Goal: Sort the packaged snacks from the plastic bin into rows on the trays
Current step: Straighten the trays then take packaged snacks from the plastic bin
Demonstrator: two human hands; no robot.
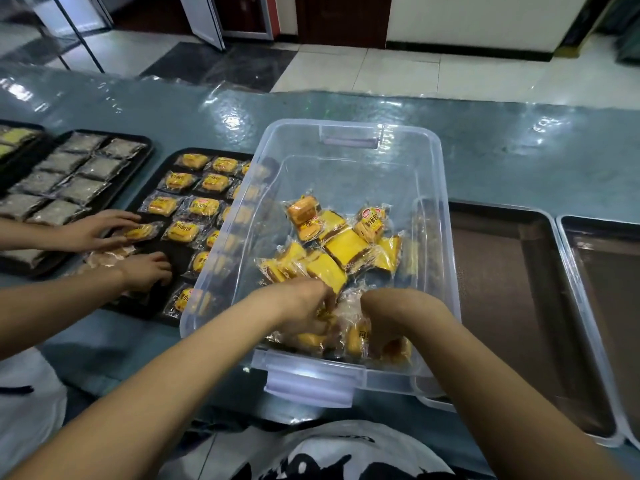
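A clear plastic bin [429,174] stands in front of me with several yellow packaged snacks [346,247] heaped in its near half. My left hand [304,306] is down in the bin, its fingers curled round a snack packet near the front wall. Beside it my right hand [388,317] also reaches among the packets, curled fingers hidden behind its back. A black tray [162,313] to the left of the bin carries rows of yellow snack packets [181,232].
Another person's two hands [93,230] [149,268] lie on the black tray, touching packets. Further left a second black tray [138,140] holds grey packets. Two bare metal trays [540,216] [602,223] sit to the right. The counter is covered in glossy teal plastic.
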